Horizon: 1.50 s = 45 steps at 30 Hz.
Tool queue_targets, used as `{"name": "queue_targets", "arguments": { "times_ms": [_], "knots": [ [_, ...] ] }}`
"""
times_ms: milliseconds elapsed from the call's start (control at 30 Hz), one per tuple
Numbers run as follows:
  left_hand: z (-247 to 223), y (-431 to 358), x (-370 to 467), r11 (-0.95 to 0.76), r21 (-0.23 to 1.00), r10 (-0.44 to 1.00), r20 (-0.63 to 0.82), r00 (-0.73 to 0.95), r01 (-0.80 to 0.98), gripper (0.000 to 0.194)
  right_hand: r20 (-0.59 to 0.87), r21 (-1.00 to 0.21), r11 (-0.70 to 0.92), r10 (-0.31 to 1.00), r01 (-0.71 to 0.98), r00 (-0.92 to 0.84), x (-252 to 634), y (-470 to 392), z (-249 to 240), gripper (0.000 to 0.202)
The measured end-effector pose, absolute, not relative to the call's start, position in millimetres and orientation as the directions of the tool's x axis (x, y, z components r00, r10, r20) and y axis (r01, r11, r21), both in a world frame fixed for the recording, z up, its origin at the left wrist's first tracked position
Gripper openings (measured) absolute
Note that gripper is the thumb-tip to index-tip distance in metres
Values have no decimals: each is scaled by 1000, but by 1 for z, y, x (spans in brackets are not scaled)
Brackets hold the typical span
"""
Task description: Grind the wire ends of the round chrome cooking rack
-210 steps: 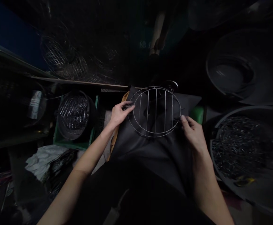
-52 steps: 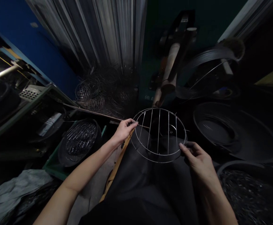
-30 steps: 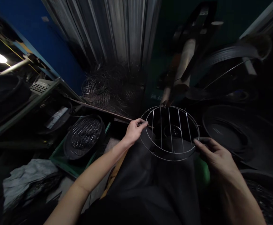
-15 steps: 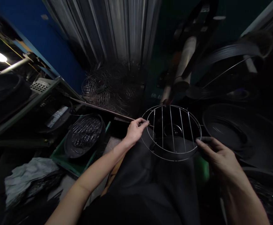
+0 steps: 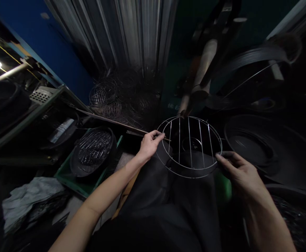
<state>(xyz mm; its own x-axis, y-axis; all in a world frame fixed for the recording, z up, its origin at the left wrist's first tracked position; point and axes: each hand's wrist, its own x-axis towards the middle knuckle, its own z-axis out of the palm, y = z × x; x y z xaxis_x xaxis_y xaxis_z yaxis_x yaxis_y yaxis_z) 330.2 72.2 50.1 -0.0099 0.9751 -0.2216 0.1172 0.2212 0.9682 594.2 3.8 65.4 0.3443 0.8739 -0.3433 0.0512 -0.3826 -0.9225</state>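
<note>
A round wire rack (image 5: 190, 168) with two rings and several parallel bars is held in front of me, above my dark-clothed lap. My left hand (image 5: 150, 142) pinches its left rim between thumb and fingers. On the right side, my right hand (image 5: 230, 163) grips the rim the same way. The rack's far edge lies just under the tip of a metal machine part (image 5: 184, 106); whether they touch is unclear.
To the left, a dark round pan (image 5: 75, 164) heaped with short metal rods sits on a green crate (image 5: 71, 183). Wire racks (image 5: 108, 99) lie piled beyond. Large dark basins (image 5: 250, 143) stand at the right, below a wire coil (image 5: 260, 56).
The whole view has shifted slightly, so the hands and rack appear a little further left. Both hands keep their hold on the rack.
</note>
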Motion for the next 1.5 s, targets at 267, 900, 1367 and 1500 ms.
{"name": "queue_targets", "arguments": {
  "times_ms": [267, 900, 1367, 1500],
  "knots": [
    [49, 73, 328, 171, 977, 985, -169, -26, 127, 27, -357, -925, -379, 870, -2, 339, 591, 3, 62, 43],
    [46, 90, 303, 12, 993, 991, -27, 130, 120, 32, -250, -968, -249, 912, -45, 326, 549, -17, 50, 50],
    [15, 22, 286, 108, 967, 985, -136, 107, 231, 30, -305, -941, -338, 885, 35, 351, 551, -62, 20, 50],
    [19, -6, 295, 204, 957, 978, -207, -5, 209, 29, -286, -937, -333, 906, 108, 313, 565, -51, 21, 48]
  ]
}}
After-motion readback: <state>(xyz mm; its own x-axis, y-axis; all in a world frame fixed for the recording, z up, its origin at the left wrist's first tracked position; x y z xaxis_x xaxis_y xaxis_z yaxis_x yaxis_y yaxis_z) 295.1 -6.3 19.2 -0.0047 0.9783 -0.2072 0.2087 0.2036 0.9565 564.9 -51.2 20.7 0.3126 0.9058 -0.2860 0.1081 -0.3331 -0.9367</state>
